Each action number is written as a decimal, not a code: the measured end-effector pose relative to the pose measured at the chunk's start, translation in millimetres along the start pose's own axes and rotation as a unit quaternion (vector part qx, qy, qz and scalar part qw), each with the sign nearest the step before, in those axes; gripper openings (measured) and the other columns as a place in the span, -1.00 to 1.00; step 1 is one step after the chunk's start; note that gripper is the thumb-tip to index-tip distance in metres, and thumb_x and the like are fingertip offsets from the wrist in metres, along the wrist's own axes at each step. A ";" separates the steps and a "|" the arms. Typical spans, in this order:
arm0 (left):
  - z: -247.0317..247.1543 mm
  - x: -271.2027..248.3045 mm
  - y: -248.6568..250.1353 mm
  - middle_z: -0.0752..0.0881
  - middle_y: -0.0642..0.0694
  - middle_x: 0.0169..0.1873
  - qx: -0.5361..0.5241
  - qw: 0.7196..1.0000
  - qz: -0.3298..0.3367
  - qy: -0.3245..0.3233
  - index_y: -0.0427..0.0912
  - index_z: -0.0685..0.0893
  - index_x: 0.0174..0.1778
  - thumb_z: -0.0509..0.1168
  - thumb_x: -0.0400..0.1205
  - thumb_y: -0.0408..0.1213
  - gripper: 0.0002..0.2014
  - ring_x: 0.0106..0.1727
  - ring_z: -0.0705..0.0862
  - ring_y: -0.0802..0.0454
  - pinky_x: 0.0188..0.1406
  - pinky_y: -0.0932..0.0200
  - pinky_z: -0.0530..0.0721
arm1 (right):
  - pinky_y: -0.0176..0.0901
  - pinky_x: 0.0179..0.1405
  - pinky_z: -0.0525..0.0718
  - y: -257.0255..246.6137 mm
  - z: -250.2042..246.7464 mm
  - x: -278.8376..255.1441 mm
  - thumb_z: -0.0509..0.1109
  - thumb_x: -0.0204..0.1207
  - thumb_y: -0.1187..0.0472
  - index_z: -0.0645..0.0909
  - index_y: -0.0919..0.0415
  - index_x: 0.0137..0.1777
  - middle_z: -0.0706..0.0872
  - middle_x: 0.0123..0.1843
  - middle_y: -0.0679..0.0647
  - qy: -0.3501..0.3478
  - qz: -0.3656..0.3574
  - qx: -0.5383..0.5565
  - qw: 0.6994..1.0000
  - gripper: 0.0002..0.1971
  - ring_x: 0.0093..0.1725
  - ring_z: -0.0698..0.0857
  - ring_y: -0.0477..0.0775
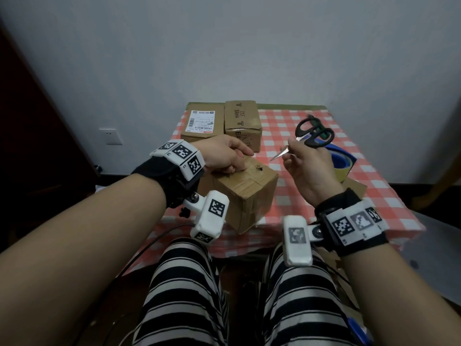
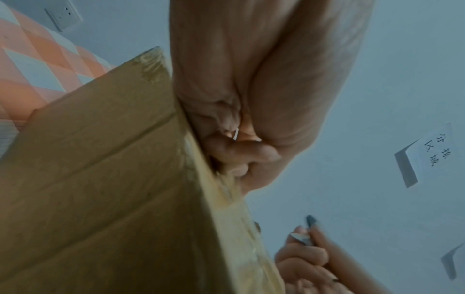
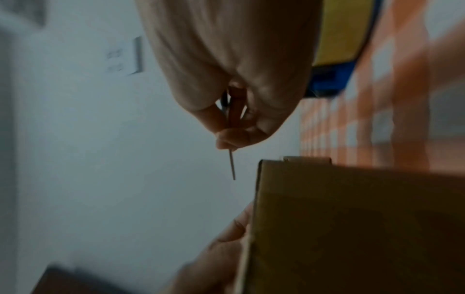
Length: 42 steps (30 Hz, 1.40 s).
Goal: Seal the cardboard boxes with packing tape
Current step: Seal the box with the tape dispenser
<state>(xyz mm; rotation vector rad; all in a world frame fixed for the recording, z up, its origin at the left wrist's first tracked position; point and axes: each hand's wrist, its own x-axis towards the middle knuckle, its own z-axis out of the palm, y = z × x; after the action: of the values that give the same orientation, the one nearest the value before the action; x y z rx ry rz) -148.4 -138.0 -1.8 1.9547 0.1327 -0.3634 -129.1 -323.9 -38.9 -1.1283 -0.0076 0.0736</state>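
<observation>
The near cardboard box [image 1: 247,193] stands at the table's front edge, with old tape on its top seam. My left hand [image 1: 224,156] rests on its top, fingers curled at the top edge [image 2: 239,149] and holding it. My right hand [image 1: 304,161] hovers just right of the box and grips black-handled scissors [image 1: 314,132] round the closed blades. The blade tip [image 3: 232,165] points left toward the box [image 3: 352,228] without touching it. A roll of packing tape [image 1: 345,166], blue with a yellow side, lies on the table behind the right hand.
Two more cardboard boxes stand at the back: one with a shipping label [image 1: 202,123], one printed brown [image 1: 243,121]. The red-checked tablecloth [image 1: 374,186] covers a small table against a pale wall. A flat cardboard piece [image 1: 356,186] lies under the tape roll. My striped trouser legs are below.
</observation>
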 end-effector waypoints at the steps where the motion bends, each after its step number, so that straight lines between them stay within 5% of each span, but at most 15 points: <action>1: 0.6 -0.7 0.4 0.53 -0.03 -0.30 0.000 1.000 0.001 0.001 -0.21 0.66 0.17 0.31 0.56 -0.65 -0.66 -0.58 0.49 0.21 -0.64 0.45 0.50 | -0.35 -0.39 0.60 -1.9 -1.3 -4.9 0.30 0.65 0.41 0.57 0.29 -0.24 0.63 -0.37 0.07 -0.010 -0.036 -0.035 0.999 -0.79 -0.41 0.57 -0.08; 5: 1.8 -3.0 0.3 0.54 -0.04 -0.33 -0.004 1.000 0.007 0.011 -0.24 0.66 0.19 0.28 0.57 -0.67 -0.65 -0.59 0.48 0.22 -0.64 0.43 0.50 | -0.23 -0.27 0.68 -4.9 -3.5 -17.0 0.35 0.61 0.41 0.62 0.30 -0.19 0.70 -0.29 0.16 -0.029 -0.129 -0.144 0.981 -0.86 -0.38 0.67 -0.04; 11: 4.5 -5.2 -1.8 0.55 -0.04 -0.34 0.000 0.999 0.027 0.034 -0.29 0.67 0.22 0.29 0.56 -0.67 -0.64 -0.51 0.47 0.16 -0.60 0.42 0.50 | -0.23 -0.25 0.71 3.3 -2.3 -26.5 0.37 0.62 0.36 0.65 0.33 -0.14 0.74 -0.36 0.04 -0.024 -0.218 -0.238 0.946 -0.89 -0.36 0.74 -0.09; 16: 3.1 -7.0 -3.5 0.56 -0.08 -0.33 -0.001 0.999 0.029 0.034 -0.28 0.67 0.20 0.28 0.57 -0.66 -0.66 -0.52 0.47 0.15 -0.59 0.41 0.49 | 0.14 -0.04 0.77 13.4 -0.7 -25.6 0.44 0.58 0.22 0.67 0.36 -0.10 0.79 -0.22 0.16 -0.022 -0.253 -0.302 0.919 -0.84 -0.17 0.79 0.05; 23: 2.3 -6.5 -6.6 0.53 -0.05 -0.35 -0.013 0.999 0.041 0.033 -0.26 0.68 0.15 0.29 0.55 -0.68 -0.67 -0.54 0.47 0.17 -0.60 0.42 0.50 | -0.17 -0.12 0.71 15.2 4.8 -28.7 0.47 0.54 0.23 0.65 0.32 -0.05 0.75 -0.19 0.08 -0.062 -0.321 -0.378 0.866 -0.86 -0.15 0.74 -0.02; 28: 3.2 -3.6 -6.8 0.56 -0.10 -0.32 0.004 0.999 0.036 0.038 -0.28 0.68 0.20 0.29 0.55 -0.66 -0.65 -0.56 0.48 0.17 -0.59 0.40 0.50 | -0.49 -0.26 0.52 14.4 9.0 -34.4 0.44 0.51 0.45 0.56 0.08 -0.01 0.53 -0.22 -0.27 -0.116 -0.396 -0.424 0.806 -0.75 -0.23 0.56 -0.30; 32: 3.7 -4.1 -5.2 0.54 -0.10 -0.34 0.001 0.999 0.035 0.035 -0.28 0.67 0.18 0.28 0.56 -0.67 -0.66 -0.63 0.48 0.22 -0.63 0.42 0.49 | -0.47 -0.22 0.53 12.9 6.8 -31.7 0.40 0.53 0.41 0.59 0.26 -0.02 0.63 -0.21 -0.01 -0.082 -0.423 -0.387 0.815 -0.91 -0.18 0.61 -0.29; 35: 2.0 -5.1 -2.9 0.57 -0.07 -0.32 0.003 0.999 0.025 0.026 -0.26 0.67 0.20 0.29 0.56 -0.65 -0.66 -0.62 0.49 0.23 -0.62 0.43 0.52 | -0.09 -0.18 0.72 10.0 0.3 -15.9 0.39 0.58 0.19 0.63 0.24 -0.06 0.76 -0.22 0.09 0.041 -0.335 -0.314 0.887 -0.90 -0.22 0.76 0.02; 38: 1.0 -4.2 -1.0 0.58 -0.05 -0.32 -0.002 1.000 0.016 0.020 -0.27 0.67 0.22 0.28 0.57 -0.65 -0.65 -0.62 0.49 0.23 -0.61 0.44 0.53 | -0.15 -0.27 0.68 12.8 -17.7 6.2 0.38 0.64 0.23 0.62 0.20 -0.12 0.72 -0.28 0.05 0.092 -0.116 -0.258 0.955 -0.89 -0.34 0.69 -0.03; 40: 0.4 -3.5 -0.6 0.57 -0.04 -0.33 -0.004 1.000 0.015 0.018 -0.28 0.67 0.23 0.28 0.57 -0.66 -0.64 -0.62 0.49 0.23 -0.61 0.44 0.53 | -0.25 -0.42 0.58 21.9 -30.9 17.1 0.36 0.66 0.28 0.59 0.24 -0.21 0.64 -0.34 0.10 0.078 0.031 -0.259 0.962 -0.81 -0.42 0.59 -0.04; 42: 0.5 -3.5 -1.3 0.55 -0.03 -0.33 -0.002 1.000 0.019 0.012 -0.28 0.66 0.24 0.27 0.57 -0.66 -0.64 -0.63 0.49 0.24 -0.62 0.44 0.52 | -0.28 -0.56 0.56 35.9 -41.8 23.6 0.35 0.66 0.31 0.59 0.29 -0.20 0.62 -0.35 0.13 0.072 0.101 -0.286 0.950 -0.81 -0.44 0.58 -0.02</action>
<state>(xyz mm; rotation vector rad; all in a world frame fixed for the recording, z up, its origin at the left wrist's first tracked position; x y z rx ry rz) -152.1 -137.7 -2.0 1.9555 0.1109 -0.3144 -105.7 -344.9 -90.0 -1.7110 0.2306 0.1789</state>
